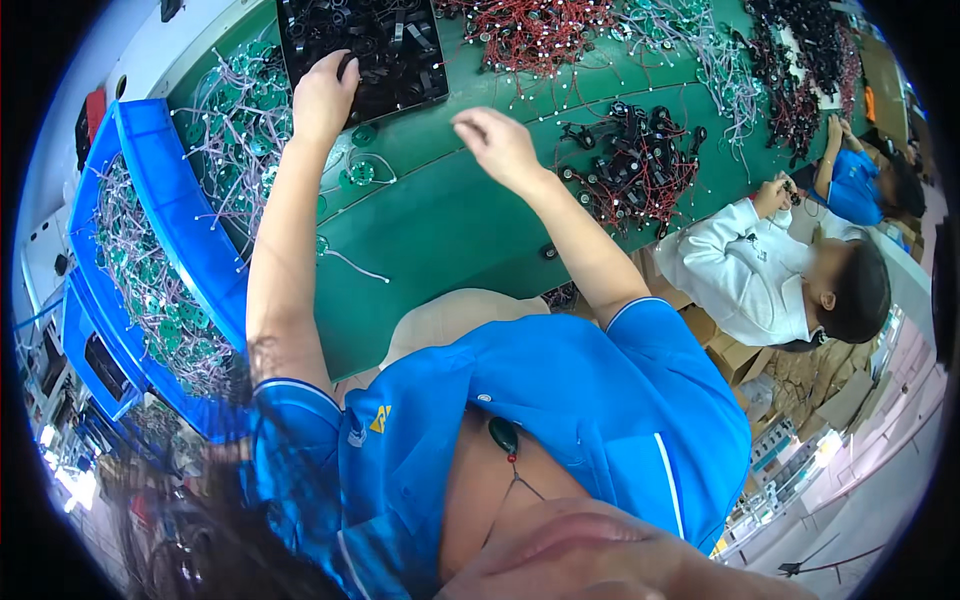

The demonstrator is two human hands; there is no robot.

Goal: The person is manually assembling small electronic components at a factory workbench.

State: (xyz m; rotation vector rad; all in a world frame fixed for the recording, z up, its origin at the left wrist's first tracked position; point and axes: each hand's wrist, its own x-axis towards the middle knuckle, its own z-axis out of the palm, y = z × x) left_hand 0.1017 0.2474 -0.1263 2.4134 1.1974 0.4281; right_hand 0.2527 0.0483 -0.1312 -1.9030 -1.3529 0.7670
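My left hand (322, 100) is over the near left part of a black tray (441, 60) heaped with small black plastic parts (390, 45). Its thumb and fingers close around a black plastic part (347, 66), whose shape is mostly hidden. To the right of the tray, my right hand (497, 148) is above the green table (420, 235) with its fingers curled together. Whatever those fingers may hold cannot be made out. Just below the tray lie a round green circuit board (358, 174) with wires and another green disc (364, 134).
A blue bin (185, 225) of wired green boards stands at left, beside a loose pile of them (235, 130). Red-wired parts (535, 35) and black parts with red wires (645, 165) are heaped at right. Two people (750, 270) (858, 185) sit along the table's right.
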